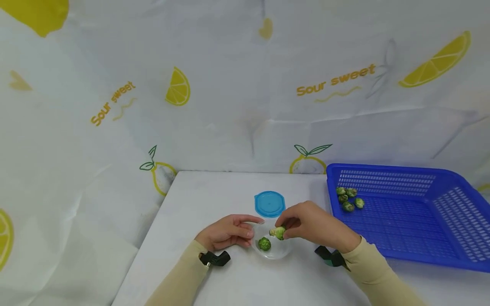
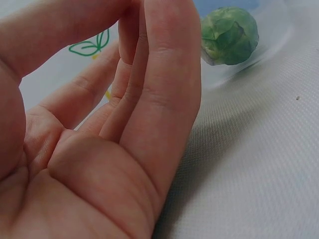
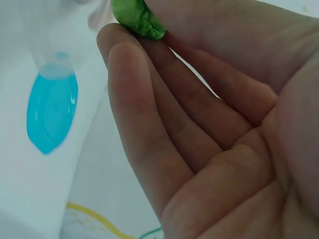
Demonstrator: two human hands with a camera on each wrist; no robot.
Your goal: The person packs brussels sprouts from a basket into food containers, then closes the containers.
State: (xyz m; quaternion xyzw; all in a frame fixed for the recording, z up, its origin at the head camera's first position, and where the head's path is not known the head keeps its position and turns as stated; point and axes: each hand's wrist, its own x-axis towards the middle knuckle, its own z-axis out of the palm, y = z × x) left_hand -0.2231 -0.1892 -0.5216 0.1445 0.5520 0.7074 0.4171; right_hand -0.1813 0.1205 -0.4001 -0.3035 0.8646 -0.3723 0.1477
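The right hand (image 1: 311,225) pinches a Brussels sprout (image 1: 278,232) at its fingertips, held just over the rim of a small clear container (image 1: 281,251); in the right wrist view the same sprout (image 3: 137,19) sits gripped between thumb and fingers (image 3: 129,74); the left hand (image 1: 227,231) rests on the bench (image 1: 214,191) with relaxed, nearly straight fingers touching the container's left side, holding nothing else; a second sprout (image 1: 264,243) lies inside the container, seen also in the left wrist view (image 2: 229,35) just beyond the fingers (image 2: 169,74); a blue lid (image 1: 269,204) lies flat on the bench just behind the container, apart from it; further right stands a blue basket (image 1: 451,250) on the bench, four sprouts (image 1: 349,198) clustered in its near-left corner; a lemon-printed cloth (image 1: 245,85) hangs behind the bench.
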